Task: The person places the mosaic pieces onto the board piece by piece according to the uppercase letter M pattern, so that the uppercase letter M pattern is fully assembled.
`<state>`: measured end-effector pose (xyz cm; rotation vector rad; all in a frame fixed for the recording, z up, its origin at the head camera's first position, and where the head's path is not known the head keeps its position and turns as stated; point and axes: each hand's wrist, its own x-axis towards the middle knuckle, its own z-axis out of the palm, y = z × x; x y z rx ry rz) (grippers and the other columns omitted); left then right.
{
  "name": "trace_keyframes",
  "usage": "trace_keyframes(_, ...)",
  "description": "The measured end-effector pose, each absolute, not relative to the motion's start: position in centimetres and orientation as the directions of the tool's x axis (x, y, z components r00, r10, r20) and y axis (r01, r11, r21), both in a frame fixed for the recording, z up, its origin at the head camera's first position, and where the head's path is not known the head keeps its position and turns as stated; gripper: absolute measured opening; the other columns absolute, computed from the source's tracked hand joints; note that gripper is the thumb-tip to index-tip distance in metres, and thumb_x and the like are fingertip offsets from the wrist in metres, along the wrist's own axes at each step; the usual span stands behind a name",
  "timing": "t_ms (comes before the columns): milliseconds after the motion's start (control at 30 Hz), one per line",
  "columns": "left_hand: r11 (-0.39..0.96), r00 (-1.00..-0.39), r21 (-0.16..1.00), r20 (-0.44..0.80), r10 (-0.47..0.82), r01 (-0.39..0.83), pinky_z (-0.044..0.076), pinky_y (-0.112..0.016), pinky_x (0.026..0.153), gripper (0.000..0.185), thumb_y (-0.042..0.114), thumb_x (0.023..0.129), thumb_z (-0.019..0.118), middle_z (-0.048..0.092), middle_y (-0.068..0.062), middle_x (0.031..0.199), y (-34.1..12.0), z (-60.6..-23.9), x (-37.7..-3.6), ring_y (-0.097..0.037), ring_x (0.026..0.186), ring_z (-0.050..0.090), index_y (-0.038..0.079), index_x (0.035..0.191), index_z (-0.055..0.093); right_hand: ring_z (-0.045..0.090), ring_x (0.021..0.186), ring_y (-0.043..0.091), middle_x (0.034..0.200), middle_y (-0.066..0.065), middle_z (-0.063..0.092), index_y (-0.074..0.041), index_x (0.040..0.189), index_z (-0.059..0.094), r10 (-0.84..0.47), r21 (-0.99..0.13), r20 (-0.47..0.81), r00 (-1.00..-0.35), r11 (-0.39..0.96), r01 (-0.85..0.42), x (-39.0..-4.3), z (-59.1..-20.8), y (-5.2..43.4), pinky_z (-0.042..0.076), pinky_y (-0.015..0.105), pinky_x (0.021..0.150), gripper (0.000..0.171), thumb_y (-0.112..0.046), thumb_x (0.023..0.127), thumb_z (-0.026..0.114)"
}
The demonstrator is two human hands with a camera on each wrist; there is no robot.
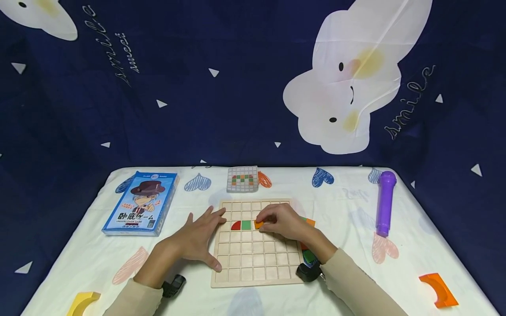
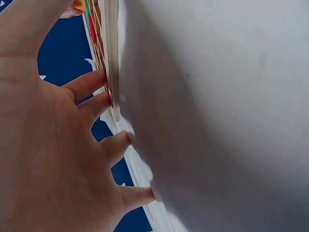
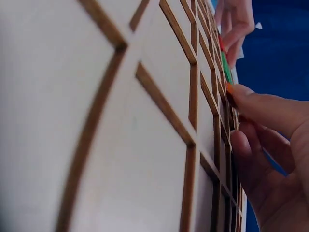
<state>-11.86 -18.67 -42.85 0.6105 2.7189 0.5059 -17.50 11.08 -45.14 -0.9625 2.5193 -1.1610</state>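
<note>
A wooden grid board (image 1: 253, 261) lies on the cloth. In one of its upper rows sit a red quarter-circle tile (image 1: 236, 226) and, right beside it, a green square tile (image 1: 246, 225). My right hand (image 1: 286, 221) pinches an orange tile (image 1: 258, 225) between thumb and fingers, at the cell area right of the green one; the right wrist view also shows this orange tile (image 3: 229, 88) under the fingertips. My left hand (image 1: 195, 237) spreads its fingers along the board's left edge, with thumb and fingertips at the frame. Its palm (image 2: 58, 145) fills the left wrist view.
A small pattern card (image 1: 242, 180) stands behind the board. More coloured tiles (image 1: 309, 256) lie right of it, partly behind my right arm. Also around are a blue game box (image 1: 142, 204), a purple tube (image 1: 385, 204), an orange arch block (image 1: 440, 289) and a yellow one (image 1: 83, 303).
</note>
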Motion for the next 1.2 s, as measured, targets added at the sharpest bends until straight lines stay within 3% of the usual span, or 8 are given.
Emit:
trace_keyframes(133,0.847,-0.861,0.405,-0.224,0.457,0.344,0.010,-0.088,0.113,0.129,0.077,0.046,0.088,0.024,-0.007,0.172,-18.7,-42.8,-11.8,-0.044,0.160,0.015,0.013,0.149,0.045,0.070,0.104,0.011,0.106,-0.007,0.077,-0.018,0.102,0.079,-0.630,-0.713,0.070,-0.774,0.511,-0.481,-17.4,-45.0,10.6,0.057,0.025,0.095,0.017,-0.018,0.085,0.083)
trace_keyframes(933,0.849,-0.868,0.413,-0.221,0.445,0.330,0.009,-0.087,0.114,0.128,0.074,0.045,0.090,0.024,-0.007,0.172,-18.5,-42.6,-11.7,-0.043,0.160,0.015,0.014,0.149,0.046,0.071,0.102,0.014,0.103,-0.002,0.078,-0.014,0.097,0.081,-0.636,-0.698,0.054,-0.770,0.528,-0.485,-17.6,-44.9,9.9,0.059,0.022,0.090,0.016,-0.012,0.082,0.085)
trace_keyframes(1200,0.826,-0.857,0.447,-0.210,0.470,0.344,0.014,-0.076,0.124,0.128,0.072,0.046,0.091,0.025,-0.011,0.171,-18.6,-42.7,-11.8,-0.046,0.159,0.014,0.009,0.148,0.047,0.072,0.103,0.016,0.103,-0.001,0.078,-0.012,0.096,0.081,-0.638,-0.707,0.064,-0.767,0.514,-0.486,-17.5,-44.9,10.0,0.059,0.022,0.090,0.015,-0.012,0.082,0.084)
